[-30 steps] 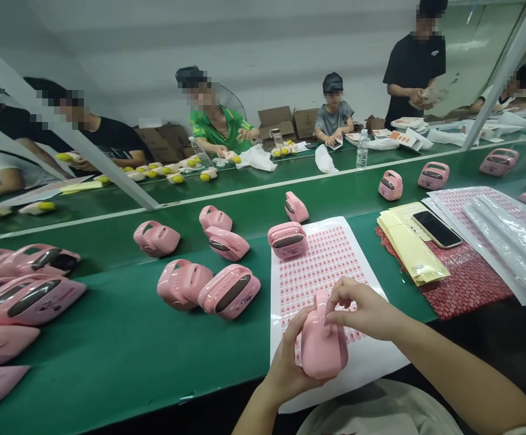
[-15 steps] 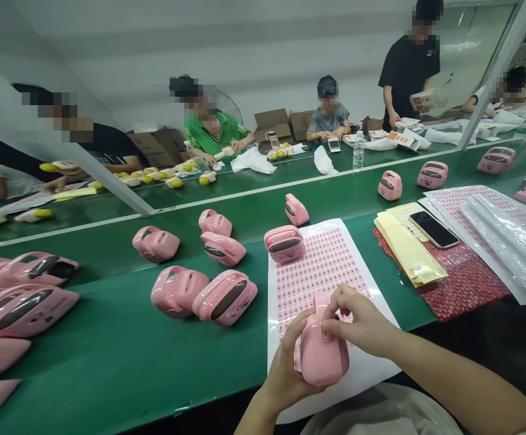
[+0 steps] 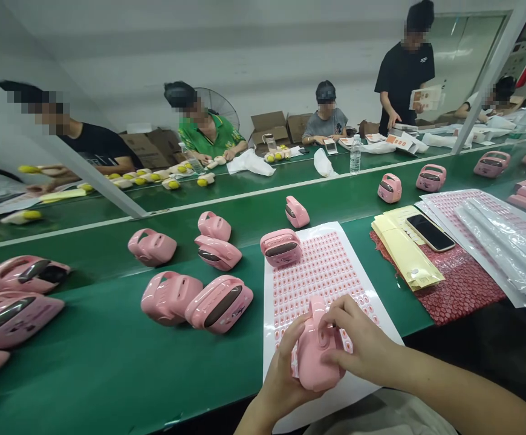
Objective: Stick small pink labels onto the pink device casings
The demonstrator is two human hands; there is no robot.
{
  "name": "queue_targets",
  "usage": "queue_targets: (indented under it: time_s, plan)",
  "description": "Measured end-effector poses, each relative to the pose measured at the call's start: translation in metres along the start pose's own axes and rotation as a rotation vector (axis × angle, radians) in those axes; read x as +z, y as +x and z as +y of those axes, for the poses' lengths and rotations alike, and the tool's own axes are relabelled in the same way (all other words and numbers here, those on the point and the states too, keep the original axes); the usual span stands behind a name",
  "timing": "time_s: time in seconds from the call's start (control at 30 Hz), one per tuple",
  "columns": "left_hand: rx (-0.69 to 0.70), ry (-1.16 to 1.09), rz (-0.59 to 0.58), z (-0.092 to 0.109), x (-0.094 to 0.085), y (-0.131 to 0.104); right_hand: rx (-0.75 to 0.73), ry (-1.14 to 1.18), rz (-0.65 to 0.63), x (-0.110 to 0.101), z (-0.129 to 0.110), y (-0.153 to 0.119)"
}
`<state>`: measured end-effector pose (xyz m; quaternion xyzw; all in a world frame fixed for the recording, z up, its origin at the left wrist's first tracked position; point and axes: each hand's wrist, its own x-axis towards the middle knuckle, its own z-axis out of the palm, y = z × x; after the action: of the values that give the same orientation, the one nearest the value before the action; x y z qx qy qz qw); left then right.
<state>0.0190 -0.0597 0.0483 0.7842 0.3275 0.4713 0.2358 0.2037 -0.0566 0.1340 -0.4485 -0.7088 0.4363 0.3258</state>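
Observation:
My left hand (image 3: 285, 368) is wrapped round the left side of a pink portable speaker (image 3: 315, 365) with a loop handle, tilted with a narrow end toward me. Against the handle's base rest the curled fingers of my right hand (image 3: 358, 338), its thumb lower on the same end, beside a small oval recess. Whether a sticker lies under those fingers cannot be made out. Beneath the speaker is a white sheet (image 3: 335, 266) with rows of small red-and-pink stickers. Another pink speaker (image 3: 282, 248) with a dark front panel stands on its far left corner.
Several pink speakers (image 3: 220, 304) stand left on the green bench (image 3: 109, 362); more line the far strip. To the right lie yellow paper (image 3: 403, 254), a phone (image 3: 430, 232), red bubble wrap (image 3: 460, 290) and plastic bags (image 3: 508, 241). Co-workers sit or stand across the line.
My right thumb has moved down from the handle's base, away from the index finger, onto the speaker's lower end. My left hand keeps its hold. The view has shifted slightly.

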Motion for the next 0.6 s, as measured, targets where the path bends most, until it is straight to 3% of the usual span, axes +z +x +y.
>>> queue_targets:
  time_s: [0.2, 0.4, 0.5, 0.6]
  plan:
    - [0.044, 0.002, -0.040, 0.002, -0.004, 0.005, 0.066, 0.081, -0.067, -0.009, 0.011, 0.009]
    - [0.068, -0.011, -0.085, 0.000, -0.009, 0.006, 0.134, 0.266, -0.247, -0.013, 0.025, 0.024]
    - [0.068, -0.012, -0.073, -0.002, -0.005, 0.005, 0.198, 0.283, -0.227, -0.010, 0.018, 0.027]
    - [0.044, -0.044, -0.019, -0.007, 0.002, 0.001, 0.245, 0.225, -0.105, -0.013, 0.012, 0.034]
